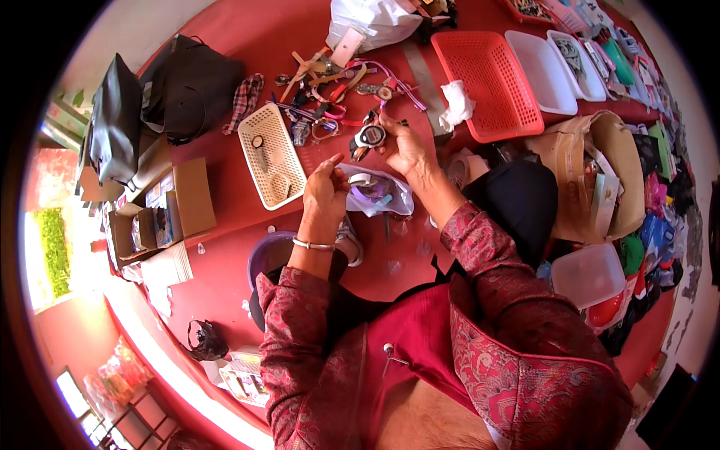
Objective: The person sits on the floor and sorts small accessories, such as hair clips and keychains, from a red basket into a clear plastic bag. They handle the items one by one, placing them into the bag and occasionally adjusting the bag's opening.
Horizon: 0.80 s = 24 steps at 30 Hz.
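My right hand (409,154) grips a black and silver digital wristwatch (370,136), its face turned up, over the near edge of the red table. My left hand (325,189) is just left of the watch and apart from it. Its fingers are curled together, and whatever they hold, if anything, is hidden. Beyond the hands lies a pile of watches and straps (330,94) in several colours. To the left a cream plastic basket (251,169) holds a few watches. Below the hands is a clear plastic bag (401,201) with watch-like bands inside.
A red basket (491,97) and a white tray (536,67) stand at the far right, with a white cloth (456,105) beside them. Black bags (191,86) and an opened cardboard box (193,199) are at left. A large carton (570,172) sits at right, a purple bucket (259,259) below.
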Tool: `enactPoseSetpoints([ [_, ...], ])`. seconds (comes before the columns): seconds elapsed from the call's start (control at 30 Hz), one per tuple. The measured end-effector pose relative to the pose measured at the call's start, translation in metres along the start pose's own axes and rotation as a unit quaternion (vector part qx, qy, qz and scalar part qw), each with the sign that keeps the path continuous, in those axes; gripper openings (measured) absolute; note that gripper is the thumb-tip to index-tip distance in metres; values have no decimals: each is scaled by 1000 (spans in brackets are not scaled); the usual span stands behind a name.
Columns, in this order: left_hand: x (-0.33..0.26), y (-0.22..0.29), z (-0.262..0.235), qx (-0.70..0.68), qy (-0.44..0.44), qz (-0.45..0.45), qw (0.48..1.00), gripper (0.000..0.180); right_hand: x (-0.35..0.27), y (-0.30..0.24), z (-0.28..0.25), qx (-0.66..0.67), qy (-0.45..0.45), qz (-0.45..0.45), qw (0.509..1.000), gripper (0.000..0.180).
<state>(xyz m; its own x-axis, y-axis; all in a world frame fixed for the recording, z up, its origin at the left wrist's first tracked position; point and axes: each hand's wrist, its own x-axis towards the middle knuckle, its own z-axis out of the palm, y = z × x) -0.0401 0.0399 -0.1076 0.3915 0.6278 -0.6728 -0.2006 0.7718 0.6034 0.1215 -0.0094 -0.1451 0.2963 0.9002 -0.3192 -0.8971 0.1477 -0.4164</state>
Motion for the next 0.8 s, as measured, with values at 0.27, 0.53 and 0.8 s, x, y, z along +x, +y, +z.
enactPoseSetpoints([
  [0.27, -33, 13, 49, 78, -78, -27, 994, 22, -16, -52, 30, 38, -19, -27, 999, 13],
  [0.53, -28, 53, 68, -58, -148, 47, 986, 26, -34, -122, 71, 95, -111, -97, 985, 12],
  [0.8, 16, 21, 25, 21, -13, -31, 999, 31, -5, -73, 50, 35, -30, -46, 998, 11],
])
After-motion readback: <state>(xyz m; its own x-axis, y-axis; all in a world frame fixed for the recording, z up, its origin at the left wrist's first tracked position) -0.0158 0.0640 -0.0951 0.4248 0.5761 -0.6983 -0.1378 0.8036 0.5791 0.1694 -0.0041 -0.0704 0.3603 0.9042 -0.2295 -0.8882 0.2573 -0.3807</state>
